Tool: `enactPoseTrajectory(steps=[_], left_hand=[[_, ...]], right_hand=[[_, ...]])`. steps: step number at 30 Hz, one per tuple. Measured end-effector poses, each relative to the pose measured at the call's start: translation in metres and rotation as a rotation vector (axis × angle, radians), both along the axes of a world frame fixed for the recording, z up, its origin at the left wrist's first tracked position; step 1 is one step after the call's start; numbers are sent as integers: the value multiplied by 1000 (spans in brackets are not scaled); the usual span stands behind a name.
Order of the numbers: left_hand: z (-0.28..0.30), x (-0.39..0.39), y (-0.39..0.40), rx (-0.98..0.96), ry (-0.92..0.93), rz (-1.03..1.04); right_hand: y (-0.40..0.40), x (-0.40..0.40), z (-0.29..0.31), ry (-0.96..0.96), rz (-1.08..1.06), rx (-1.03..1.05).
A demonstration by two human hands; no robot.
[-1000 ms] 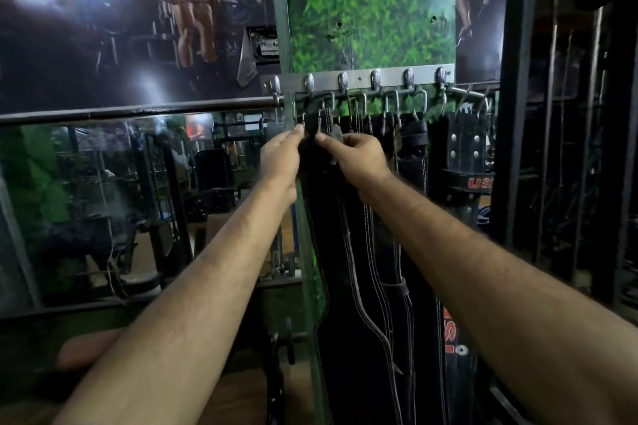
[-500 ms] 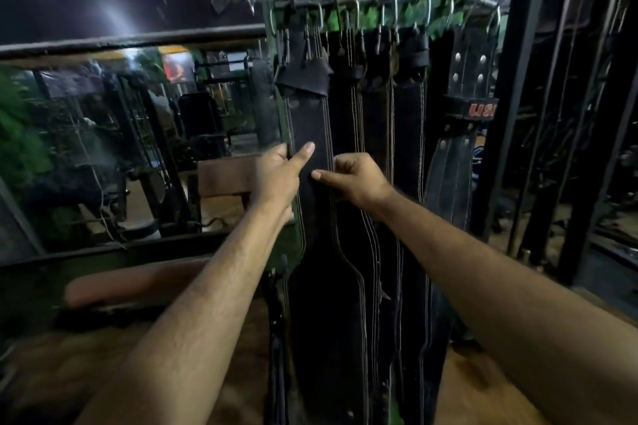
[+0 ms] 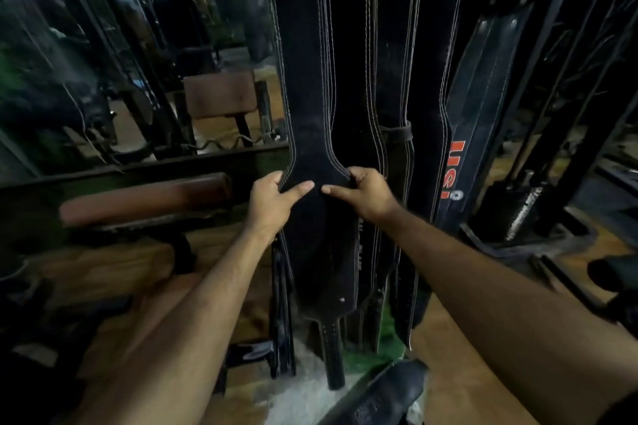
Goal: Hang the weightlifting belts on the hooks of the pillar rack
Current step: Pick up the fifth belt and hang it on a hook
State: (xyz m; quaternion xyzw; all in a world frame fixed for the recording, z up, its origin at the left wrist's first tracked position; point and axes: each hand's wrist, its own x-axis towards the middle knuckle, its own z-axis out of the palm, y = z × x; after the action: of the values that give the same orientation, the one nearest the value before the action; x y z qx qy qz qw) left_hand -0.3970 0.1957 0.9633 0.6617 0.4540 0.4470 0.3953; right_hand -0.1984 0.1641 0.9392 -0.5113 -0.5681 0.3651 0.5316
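A black weightlifting belt [image 3: 307, 107] with white stitching hangs straight down in front of me. My left hand [image 3: 274, 202] grips its left edge where it widens, and my right hand [image 3: 366, 191] grips its right edge; both thumbs press on its face. More black belts [image 3: 390, 62] hang beside it to the right, one with red "USI" lettering [image 3: 455, 166]. The hooks and the top of the rack are out of view above.
A mirror wall [image 3: 103, 62] reflecting gym gear lies on the left, with a brown padded bench [image 3: 145, 197] below it. A black metal frame [image 3: 566, 79] stands right. Another black belt [image 3: 386, 393] lies on the wooden floor near my feet.
My view has tilted down and the hooks have left the frame. Both hands have slid down the hanging belt from near the hooks to its wide middle part.
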Motion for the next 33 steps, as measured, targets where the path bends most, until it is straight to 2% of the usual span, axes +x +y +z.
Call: enactPoseTrajectory(steps=[2, 6, 14, 18, 25, 29, 33], left_hand=[[-8, 4, -8, -47, -83, -19], [-29, 7, -14, -133, -157, -40], [-143, -11, -44, -378, -55, -63], [-186, -17, -41, -448, 2, -58], [-289, -15, -35, -529, 80, -6], [-325, -8, -25, -543, 76, -19], [-365, -13, -44, -534, 103, -60]], right_hand=[[-7, 5, -12, 64, 3, -21], [-25, 12, -49, 41, -38, -93], [-50, -3, -138, 77, -24, -234], [-51, -7, -175, 36, -15, -287], [-42, -9, -263, 78, -54, -370], [-43, -8, -311, 117, -112, -399], [-63, -15, -364, 41, -51, -476]])
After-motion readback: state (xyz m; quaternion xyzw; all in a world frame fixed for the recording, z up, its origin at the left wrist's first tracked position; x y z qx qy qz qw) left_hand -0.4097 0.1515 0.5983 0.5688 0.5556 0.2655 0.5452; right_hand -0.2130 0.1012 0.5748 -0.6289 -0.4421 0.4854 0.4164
